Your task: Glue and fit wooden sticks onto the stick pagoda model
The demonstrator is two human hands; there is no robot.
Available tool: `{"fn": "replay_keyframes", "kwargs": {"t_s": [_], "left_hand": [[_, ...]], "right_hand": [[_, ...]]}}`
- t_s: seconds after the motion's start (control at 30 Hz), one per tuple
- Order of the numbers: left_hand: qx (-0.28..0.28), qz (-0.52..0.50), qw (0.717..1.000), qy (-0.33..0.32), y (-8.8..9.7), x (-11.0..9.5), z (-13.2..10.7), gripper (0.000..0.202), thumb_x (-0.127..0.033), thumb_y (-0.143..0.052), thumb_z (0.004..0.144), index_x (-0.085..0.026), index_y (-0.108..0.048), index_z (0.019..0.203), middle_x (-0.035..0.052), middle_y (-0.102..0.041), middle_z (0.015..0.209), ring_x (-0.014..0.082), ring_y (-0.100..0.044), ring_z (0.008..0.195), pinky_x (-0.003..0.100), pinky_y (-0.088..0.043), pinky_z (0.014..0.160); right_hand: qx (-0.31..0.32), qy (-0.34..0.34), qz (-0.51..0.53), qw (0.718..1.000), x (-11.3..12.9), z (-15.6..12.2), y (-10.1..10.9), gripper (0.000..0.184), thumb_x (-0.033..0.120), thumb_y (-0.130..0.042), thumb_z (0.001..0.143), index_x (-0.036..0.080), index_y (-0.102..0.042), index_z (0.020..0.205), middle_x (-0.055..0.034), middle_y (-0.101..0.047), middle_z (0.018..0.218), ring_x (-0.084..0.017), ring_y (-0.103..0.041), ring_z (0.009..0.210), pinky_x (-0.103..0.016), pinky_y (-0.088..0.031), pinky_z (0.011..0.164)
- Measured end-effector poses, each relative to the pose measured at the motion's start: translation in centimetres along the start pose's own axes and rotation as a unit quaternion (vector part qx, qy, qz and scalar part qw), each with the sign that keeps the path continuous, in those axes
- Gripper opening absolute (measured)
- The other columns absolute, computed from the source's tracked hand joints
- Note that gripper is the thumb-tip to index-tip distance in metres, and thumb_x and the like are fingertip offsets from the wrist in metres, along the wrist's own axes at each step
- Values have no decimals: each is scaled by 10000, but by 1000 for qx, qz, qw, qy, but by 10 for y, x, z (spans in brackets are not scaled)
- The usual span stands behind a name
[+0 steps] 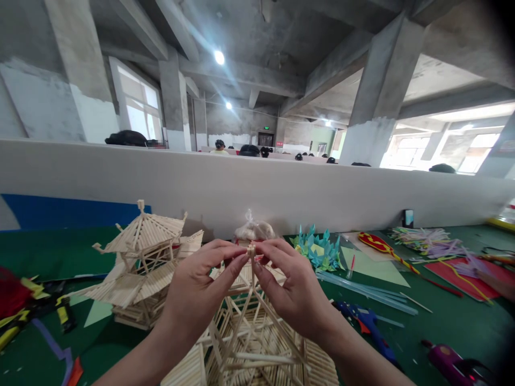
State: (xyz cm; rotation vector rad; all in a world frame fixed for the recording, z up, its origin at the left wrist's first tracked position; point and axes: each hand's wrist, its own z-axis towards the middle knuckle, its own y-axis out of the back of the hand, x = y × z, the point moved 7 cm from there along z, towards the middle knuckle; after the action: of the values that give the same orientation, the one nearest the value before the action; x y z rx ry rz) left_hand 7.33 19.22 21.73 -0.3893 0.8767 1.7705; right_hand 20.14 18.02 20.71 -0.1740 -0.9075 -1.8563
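Forearms [145,346]: are reaching in from the bottom edge, left hand [197,284] and right hand [298,284] meeting at centre.
Stick frame [263,358]: is standing directly under the hands, bottom centre.
Grip: the 2 hands are pinching, thumbs and fingertips closing from opposite sides on the upright sticks [252,252] at the frame's peak.
Green tabletop [426,324]: is carrying a roofed stick pavilion [142,236] left of the frame and yellow-and-black pliers [64,313] farther left; turquoise paper cluster [316,246], translucent strips [368,292], blue glue gun [376,332] and purple tool [448,358] are lying to the right.
White partition [241,182]: is running along the far side, a phone [408,218] leaning against it.
Room: concrete pillars [378,107] are rising to heavy beams [245,78]; lamps [219,57] are glowing; windows [140,102] are letting in daylight; heads [249,150] are showing beyond the partition.
Clear plastic bag [249,216]: is sitting behind the hands, near the partition, holding pale lumps [255,231], too blurred to name.
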Motion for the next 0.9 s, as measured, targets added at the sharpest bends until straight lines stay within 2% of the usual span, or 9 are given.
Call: {"fn": "replay_keyframes", "kwargs": {"t_s": [0.2, 0.37, 0.6, 0.9], "left_hand": [[-7, -8, 1000, -9, -1, -3, -1, 77, -169, -596, 743, -227, -647, 745, -23, -602, 719, 102, -553, 679, 182, -427, 572], [3, -33, 999, -9, -3, -3, -1, 84, -160, -588, 751, -224, -643, 757, -15, -600, 754, 109, -555, 722, 197, -442, 627], [3, -47, 999, -18, -2, -5, 1, 99, -140, -588, 744, -221, -644, 736, -18, -592, 738, 109, -554, 704, 195, -444, 610], [7, -53, 998, -25, -2, -4, 1, 115, -135, -595, 738, -234, -651, 748, -24, -602, 745, 100, -558, 700, 184, -445, 601]], "right_hand": [[7, 0, -8, 1000, 2, -2, 0, 325, 165, -449, 833, 120, -533, 1144, -93, -561, 1018, -167, -503, 977, -317, -430, 848], [10, -2, -5, 1000, 3, -1, 0, 311, 159, -434, 839, 152, -541, 1131, -91, -562, 1019, -172, -509, 963, -327, -439, 824], [2, 5, 16, 1000, 4, 0, -1, 287, 146, -429, 842, 196, -562, 1092, -74, -557, 988, -164, -512, 945, -327, -441, 824], [0, 0, 22, 1000, 4, -1, -3, 292, 136, -439, 832, 178, -556, 1096, -71, -558, 980, -160, -517, 930, -317, -443, 810]]}}
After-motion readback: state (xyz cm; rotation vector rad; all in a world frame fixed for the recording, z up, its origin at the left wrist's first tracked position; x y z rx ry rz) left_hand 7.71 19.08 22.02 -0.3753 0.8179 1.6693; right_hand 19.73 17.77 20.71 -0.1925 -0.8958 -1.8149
